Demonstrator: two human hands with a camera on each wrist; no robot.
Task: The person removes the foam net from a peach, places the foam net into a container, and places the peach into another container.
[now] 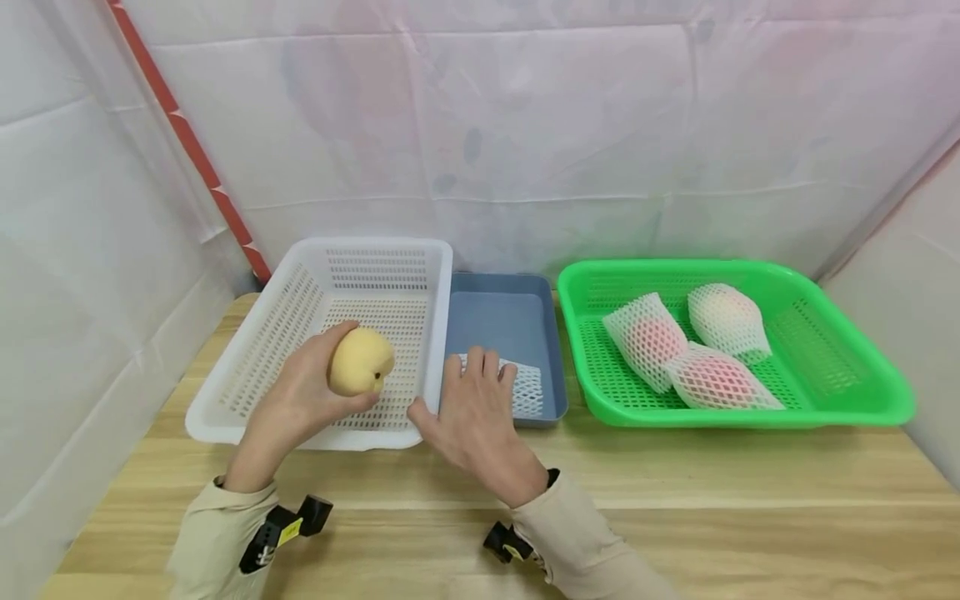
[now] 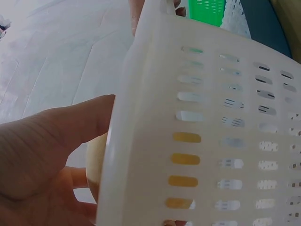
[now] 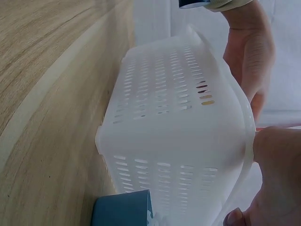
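Observation:
My left hand [image 1: 303, 387] holds a pale yellow, round pear [image 1: 362, 361] over the white basket [image 1: 318, 242], thumb and fingers about its sides. The pear's dark stem hollow faces the front right. In the left wrist view, the basket's slotted wall hides much of the pear. My right hand [image 1: 480, 417] reaches over the near part of the blue-grey tray [image 1: 498, 312], fingers extended above a white foam net [image 1: 528, 392]. Its thumb lies by the basket's right rim. The fingers partly cover the net, and none of it shows pinched.
A green basket [image 1: 735, 417] at the right holds three pinkish fruits [image 1: 720, 379] in white foam nets. The tray stands between the two baskets. All rest on a wooden table [image 1: 712, 508], with white sheeting [image 1: 525, 125] behind and at the sides.

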